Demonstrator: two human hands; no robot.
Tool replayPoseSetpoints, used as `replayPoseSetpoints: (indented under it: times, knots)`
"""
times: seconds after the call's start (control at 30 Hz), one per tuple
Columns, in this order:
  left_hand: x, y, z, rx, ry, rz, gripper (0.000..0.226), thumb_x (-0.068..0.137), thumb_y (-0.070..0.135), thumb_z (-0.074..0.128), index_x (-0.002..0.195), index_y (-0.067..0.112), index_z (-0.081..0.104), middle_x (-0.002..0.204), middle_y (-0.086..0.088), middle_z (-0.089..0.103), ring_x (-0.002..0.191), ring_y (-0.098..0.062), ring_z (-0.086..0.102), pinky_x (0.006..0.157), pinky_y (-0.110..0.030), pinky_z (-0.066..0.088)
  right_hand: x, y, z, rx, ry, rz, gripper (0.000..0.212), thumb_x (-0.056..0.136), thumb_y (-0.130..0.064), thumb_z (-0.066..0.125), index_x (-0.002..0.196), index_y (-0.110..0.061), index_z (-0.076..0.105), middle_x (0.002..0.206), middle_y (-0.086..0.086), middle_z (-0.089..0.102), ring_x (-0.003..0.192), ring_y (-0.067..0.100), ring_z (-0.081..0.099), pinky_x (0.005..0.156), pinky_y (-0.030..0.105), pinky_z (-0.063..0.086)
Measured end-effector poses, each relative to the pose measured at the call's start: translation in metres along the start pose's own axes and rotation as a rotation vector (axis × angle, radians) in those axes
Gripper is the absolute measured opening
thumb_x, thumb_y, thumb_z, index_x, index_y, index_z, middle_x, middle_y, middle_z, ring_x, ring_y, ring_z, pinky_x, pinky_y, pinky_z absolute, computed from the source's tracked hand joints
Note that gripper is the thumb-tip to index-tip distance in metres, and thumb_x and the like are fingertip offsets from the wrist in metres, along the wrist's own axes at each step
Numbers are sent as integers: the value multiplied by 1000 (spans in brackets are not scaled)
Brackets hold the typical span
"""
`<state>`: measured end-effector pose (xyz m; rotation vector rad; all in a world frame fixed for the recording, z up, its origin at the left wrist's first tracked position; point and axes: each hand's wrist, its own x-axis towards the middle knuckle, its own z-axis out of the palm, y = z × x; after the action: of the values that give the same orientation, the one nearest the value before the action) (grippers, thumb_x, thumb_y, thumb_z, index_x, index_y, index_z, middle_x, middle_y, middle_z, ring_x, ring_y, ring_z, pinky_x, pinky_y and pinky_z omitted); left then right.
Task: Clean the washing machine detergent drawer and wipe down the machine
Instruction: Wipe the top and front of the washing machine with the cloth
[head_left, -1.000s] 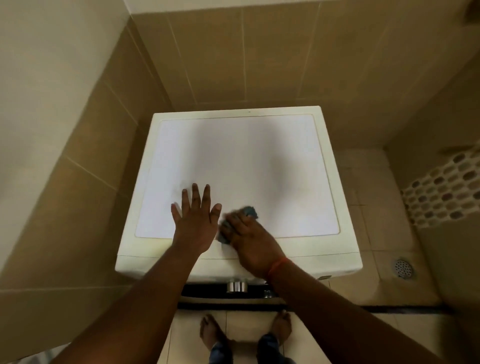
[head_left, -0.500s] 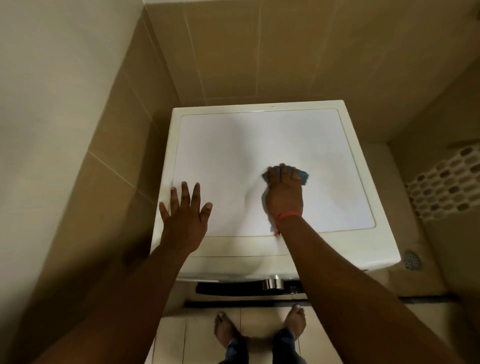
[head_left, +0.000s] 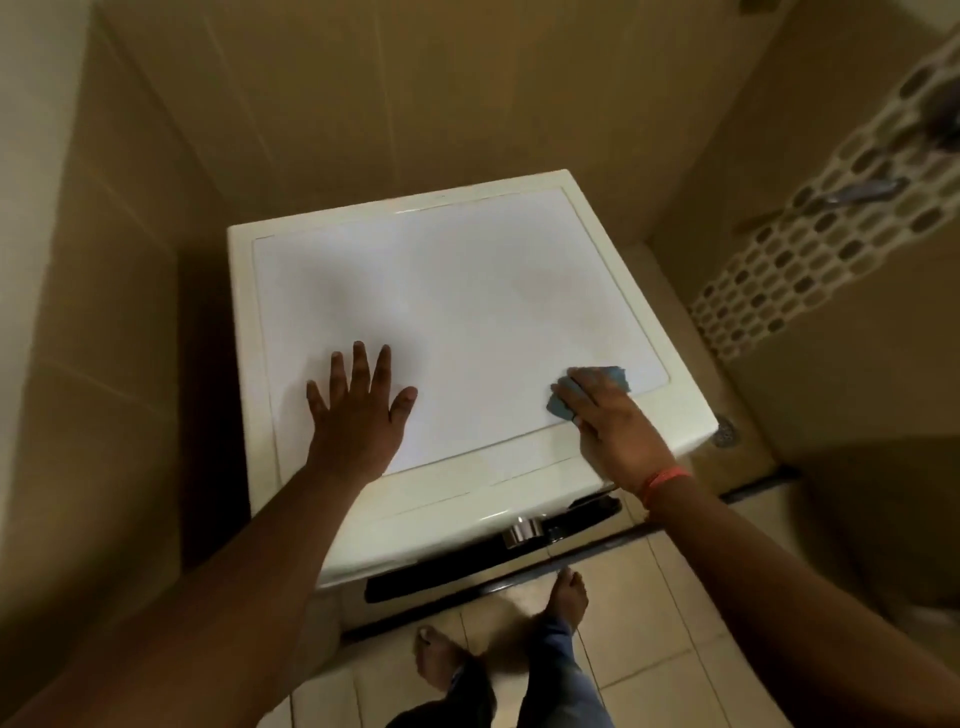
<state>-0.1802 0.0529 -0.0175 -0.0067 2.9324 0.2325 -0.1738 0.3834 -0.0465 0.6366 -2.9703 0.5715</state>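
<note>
On top of the white washing machine (head_left: 467, 291), near its front edge, the left hand (head_left: 358, 410) lies flat with fingers straight and spread apart, palm pressed to the lid. Well to its right, toward the front right corner, the right hand (head_left: 613, 421) presses a blue cloth (head_left: 597, 387) onto the lid, fingers laid over it; whether they curl round it I cannot tell. Below both wrists, a chrome knob (head_left: 524, 531) sits on the dark control panel (head_left: 467, 566), and bare feet (head_left: 569, 597) stand on the tiled floor (head_left: 665, 623).
</note>
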Motion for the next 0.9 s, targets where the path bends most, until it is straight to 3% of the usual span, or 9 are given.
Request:
replayPoseSetpoints:
  times: [0.07, 0.2, 0.27, 0.33, 0.4, 0.57, 0.63, 0.77, 0.9]
  knots:
    - [-1, 7, 1, 8, -12, 33, 81, 85, 64, -10, 156, 25, -5, 164, -7, -6, 150, -33, -7, 118, -60, 3, -12, 29, -9, -3, -28, 61, 50, 83, 6, 49, 129, -12, 60, 139, 9, 50, 134, 25, 41, 113, 37, 32]
    - [-2, 16, 4, -8, -23, 57, 81, 84, 64, -11, 155, 26, -6, 164, -6, -7, 150, -32, -8, 119, -60, 2, -26, 38, -20, -115, 116, 693, 48, 86, -15, 33, 127, -13, 57, 134, 15, 48, 128, 35, 40, 107, 44, 35]
    - [-6, 22, 7, -22, -38, 47, 81, 83, 64, -11, 155, 27, -7, 164, -5, -8, 150, -31, -9, 119, -59, 2, -31, 2, -9, -220, 50, 532, 46, 86, -7, 33, 126, -13, 55, 129, 14, 47, 123, 31, 40, 103, 39, 34]
    - [-11, 30, 9, -50, -56, 42, 82, 82, 65, -11, 155, 27, -7, 164, -5, -8, 150, -30, -9, 119, -59, 1, -49, -22, -4, -73, 3, 258, 47, 91, 0, 47, 136, -14, 50, 142, 11, 42, 134, 27, 34, 113, 36, 29]
    - [-20, 36, 9, -59, -49, 51, 83, 81, 65, -11, 156, 27, -6, 164, -5, -7, 150, -31, -8, 118, -60, 2, -65, -11, -11, 3, -41, 158, 55, 92, -2, 53, 143, -20, 44, 152, 5, 35, 142, 25, 29, 116, 38, 27]
    - [-37, 28, 8, -19, -23, -24, 84, 81, 66, -13, 155, 27, -7, 164, -6, -9, 150, -32, -9, 119, -59, 3, -79, 34, -18, -22, 128, 617, 48, 95, -6, 47, 142, -20, 46, 151, 7, 37, 142, 31, 28, 109, 53, 37]
    - [-45, 24, 11, -15, -33, -82, 82, 82, 66, -12, 155, 27, -9, 164, -6, -11, 150, -32, -10, 119, -59, 2, -77, 11, -6, -77, 178, 632, 51, 94, -3, 47, 143, -15, 45, 151, 14, 37, 142, 36, 26, 112, 54, 34]
    - [-71, 35, 18, -15, -36, -134, 80, 84, 66, -8, 155, 28, -9, 164, -6, -11, 150, -32, -11, 119, -59, 2, -86, -49, 18, -29, 81, 266, 70, 80, 6, 52, 145, -17, 41, 151, 12, 35, 140, 33, 29, 114, 43, 31]
    - [-96, 59, 14, -22, 2, -137, 79, 86, 65, -5, 155, 28, -7, 164, -6, -11, 150, -32, -10, 118, -58, 1, -92, -17, -1, -67, -31, -18, 76, 74, 9, 55, 144, -16, 42, 151, 11, 38, 139, 33, 32, 115, 46, 30]
